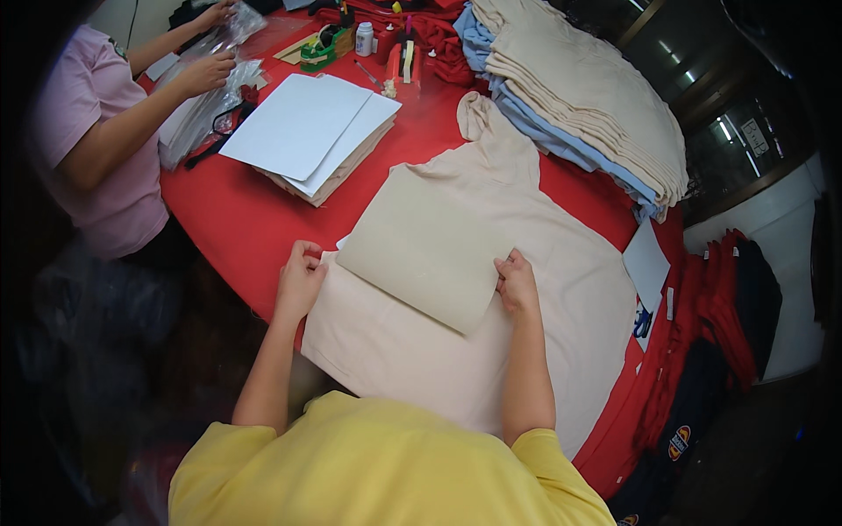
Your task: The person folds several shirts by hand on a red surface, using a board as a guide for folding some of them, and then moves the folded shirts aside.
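Observation:
A cream T-shirt [570,263] lies spread on a red-covered table, one sleeve pointing away from me. On top of it rests a grey-beige cardboard sheet [421,250], set at a slant. My right hand [517,282] pinches the right edge of this sheet between thumb and fingers. At the left, my left hand [301,279] is closed on the shirt's edge, just beside the cardboard's left corner. A small white corner of something peeks out there; what it belongs to is hidden.
White sheets [307,123] top a folded beige stack at the far left. Cream and blue shirts [579,79] are piled at the far right. A green tape dispenser [326,48] and white bottle [364,39] stand behind. At left, a co-worker's hands [209,74] handle clear plastic bags [189,123].

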`<act>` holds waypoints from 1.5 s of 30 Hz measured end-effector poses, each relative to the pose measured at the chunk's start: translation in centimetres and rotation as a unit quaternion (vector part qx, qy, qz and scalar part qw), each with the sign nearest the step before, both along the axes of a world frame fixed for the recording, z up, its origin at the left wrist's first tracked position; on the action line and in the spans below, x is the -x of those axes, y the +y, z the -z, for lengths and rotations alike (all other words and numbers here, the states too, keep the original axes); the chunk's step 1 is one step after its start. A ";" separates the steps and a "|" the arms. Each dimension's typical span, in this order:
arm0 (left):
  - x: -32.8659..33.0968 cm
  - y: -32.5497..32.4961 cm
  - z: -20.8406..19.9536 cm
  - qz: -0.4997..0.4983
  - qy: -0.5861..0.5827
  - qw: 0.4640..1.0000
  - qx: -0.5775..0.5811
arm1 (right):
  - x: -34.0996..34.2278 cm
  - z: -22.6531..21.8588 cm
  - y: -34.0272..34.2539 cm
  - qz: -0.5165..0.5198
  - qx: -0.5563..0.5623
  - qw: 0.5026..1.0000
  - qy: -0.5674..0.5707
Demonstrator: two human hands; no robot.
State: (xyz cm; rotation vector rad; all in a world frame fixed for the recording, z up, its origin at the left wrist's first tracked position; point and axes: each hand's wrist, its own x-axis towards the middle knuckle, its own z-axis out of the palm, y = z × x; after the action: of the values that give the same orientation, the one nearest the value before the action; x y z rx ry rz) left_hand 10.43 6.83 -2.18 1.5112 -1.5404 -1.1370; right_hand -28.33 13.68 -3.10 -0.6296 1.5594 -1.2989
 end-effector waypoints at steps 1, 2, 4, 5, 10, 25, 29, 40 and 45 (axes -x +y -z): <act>0.0 0.1 -0.1 -0.004 -0.014 1.000 0.011 | -0.1 0.0 0.1 0.000 0.002 1.000 -0.004; 0.0 0.1 -0.4 -0.008 -0.029 0.999 0.022 | -0.1 0.2 0.1 0.001 0.004 1.000 -0.009; 0.6 0.3 -2.6 -0.004 -0.082 0.997 0.000 | 0.3 1.4 0.1 0.002 -0.023 0.999 0.048; 1.1 0.5 -3.2 -0.001 -0.108 0.994 -0.010 | 0.6 2.1 0.1 0.003 -0.036 0.996 0.077; 4.8 1.4 -3.0 0.066 -0.223 0.934 0.273 | 0.9 4.5 -1.0 -0.020 0.010 0.976 0.218; 12.3 0.3 -0.3 0.137 -0.304 0.905 0.265 | -0.3 -7.1 -3.6 -0.004 -0.086 0.858 0.506; 13.3 0.3 -0.5 0.137 -0.315 0.899 0.273 | 5.8 -4.9 -11.6 0.001 0.049 0.758 0.651; 13.1 0.7 -0.1 0.124 -0.313 0.897 0.288 | 3.4 -11.0 -15.6 -0.219 0.000 0.796 0.564; 12.4 0.9 0.1 0.157 -0.360 0.878 0.274 | -1.8 -18.4 -7.0 -0.395 0.162 0.850 0.309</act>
State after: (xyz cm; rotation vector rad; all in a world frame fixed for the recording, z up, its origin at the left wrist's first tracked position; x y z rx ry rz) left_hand -1.94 7.68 -2.31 1.3589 -2.4189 -0.1886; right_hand -26.58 6.65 15.27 -1.8272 1.2921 -0.7275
